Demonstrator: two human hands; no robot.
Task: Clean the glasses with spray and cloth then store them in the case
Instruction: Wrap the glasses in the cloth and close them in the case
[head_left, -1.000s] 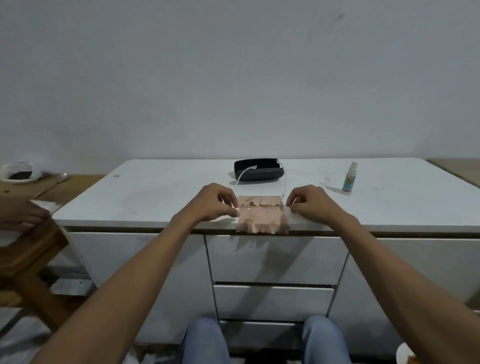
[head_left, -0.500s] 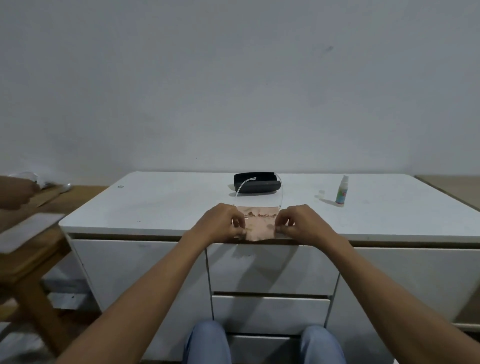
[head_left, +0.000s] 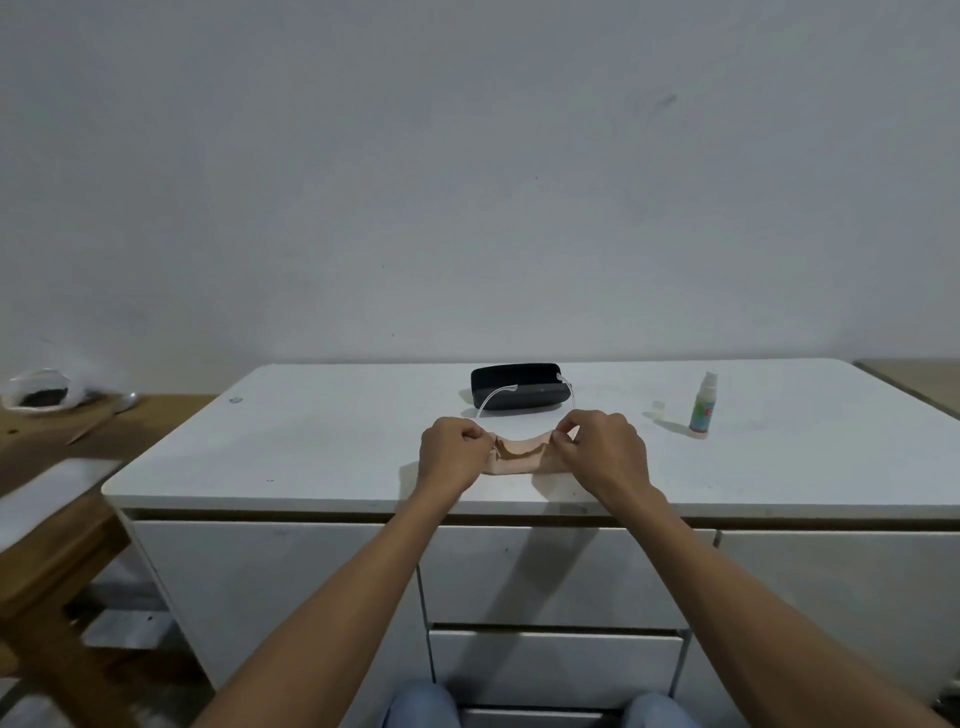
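Note:
A peach cloth (head_left: 519, 457) lies folded on the white cabinet top (head_left: 322, 447), stretched between my hands. My left hand (head_left: 451, 457) pinches its left end and my right hand (head_left: 602, 452) pinches its right end. The clear-framed glasses (head_left: 496, 397) sit just behind the cloth, their thin temples reaching back to the black case (head_left: 519, 393); the lenses are mostly hidden by my hands and the cloth. The case lies shut at the middle back. A small spray bottle (head_left: 702, 402) stands to the right, its clear cap (head_left: 658, 407) beside it.
The cabinet's front edge runs just below my hands, with drawers (head_left: 556, 577) underneath. A wooden table (head_left: 57, 447) stands at the left with a white bag (head_left: 39, 391) and a spoon on it. My knees show at the bottom.
The cloth hung over the cabinet's front edge; now it lies folded into a narrower strip on the top. My hands moved closer together and slightly away from the edge. The other person's hand at left is gone.

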